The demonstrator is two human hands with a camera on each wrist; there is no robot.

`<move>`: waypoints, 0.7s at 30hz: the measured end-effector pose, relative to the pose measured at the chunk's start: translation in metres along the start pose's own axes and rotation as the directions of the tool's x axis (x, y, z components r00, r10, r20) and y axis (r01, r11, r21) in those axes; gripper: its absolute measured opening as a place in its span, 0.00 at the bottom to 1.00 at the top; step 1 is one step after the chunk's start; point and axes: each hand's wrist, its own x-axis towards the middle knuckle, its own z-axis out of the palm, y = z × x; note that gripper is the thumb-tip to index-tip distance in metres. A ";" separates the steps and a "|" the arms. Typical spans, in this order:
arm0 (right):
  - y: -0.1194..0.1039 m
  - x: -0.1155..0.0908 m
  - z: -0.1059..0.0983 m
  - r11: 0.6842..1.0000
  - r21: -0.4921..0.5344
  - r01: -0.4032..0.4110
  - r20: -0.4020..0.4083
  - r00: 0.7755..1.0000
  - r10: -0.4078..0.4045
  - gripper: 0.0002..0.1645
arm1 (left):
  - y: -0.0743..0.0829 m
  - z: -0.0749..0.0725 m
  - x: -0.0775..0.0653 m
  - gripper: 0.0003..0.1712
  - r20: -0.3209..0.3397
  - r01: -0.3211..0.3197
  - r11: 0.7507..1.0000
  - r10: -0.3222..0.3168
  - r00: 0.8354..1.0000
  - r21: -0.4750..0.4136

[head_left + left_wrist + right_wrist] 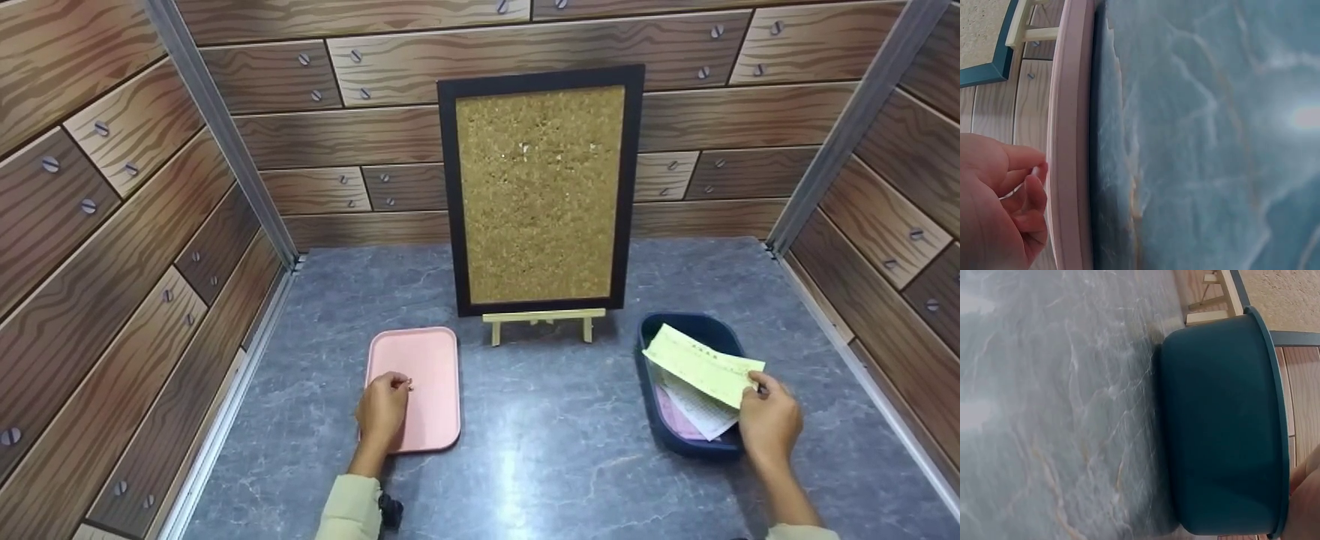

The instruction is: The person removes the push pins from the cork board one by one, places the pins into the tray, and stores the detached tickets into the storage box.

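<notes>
Over the pink tray (pixel 435 390), my left hand (pixel 382 409) pinches a tiny gold-brown thing (pixel 409 385) between thumb and forefinger; its kind I cannot tell. In the left wrist view, that hand (pixel 999 202) is beside the tray's rim (pixel 1069 135), thumb and forefinger tips together. At the right, my right hand (pixel 771 420) pinches one end of a yellow printed paper slip (pixel 701 367). The slip slants across the top of a dark blue bin (pixel 649 405). Inside the bin lie a white printed slip (pixel 701 409) and pinkish paper (pixel 675 416), partly covered by the yellow one.
A black-framed cork board (pixel 540 202) stands upright on a small wooden easel (pixel 544 316) at the back, between tray and bin. Wood-patterned walls (pixel 375 75) enclose the grey marbled table (pixel 540 450) at the back and both sides.
</notes>
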 end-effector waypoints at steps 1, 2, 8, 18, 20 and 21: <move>0.000 0.000 -0.001 1.000 -0.008 0.004 0.001 1.000 -0.004 0.18 | -0.001 0.000 -0.001 0.04 0.001 0.000 1.000 0.000 1.000 0.010; 0.001 0.000 -0.002 1.000 -0.015 0.016 -0.004 1.000 -0.016 0.18 | -0.001 0.000 -0.001 0.05 0.004 0.001 1.000 -0.001 1.000 0.024; 0.004 0.001 -0.004 0.996 -0.044 0.078 -0.031 0.996 -0.079 0.18 | -0.004 0.000 -0.003 0.06 0.006 0.005 0.997 -0.005 1.000 0.074; 0.000 -0.004 -0.007 0.990 -0.131 0.048 0.049 0.998 -0.042 0.18 | -0.004 -0.001 -0.004 0.06 0.008 0.030 0.996 -0.031 0.999 0.084; -0.002 -0.005 -0.008 0.986 -0.162 0.030 0.050 0.999 -0.022 0.18 | -0.004 -0.002 -0.004 0.05 0.008 0.030 0.996 -0.031 0.999 0.085; -0.002 -0.006 -0.009 0.984 -0.179 0.020 0.051 0.999 -0.011 0.18 | -0.004 -0.002 -0.004 0.05 0.007 0.031 0.996 -0.031 0.999 0.085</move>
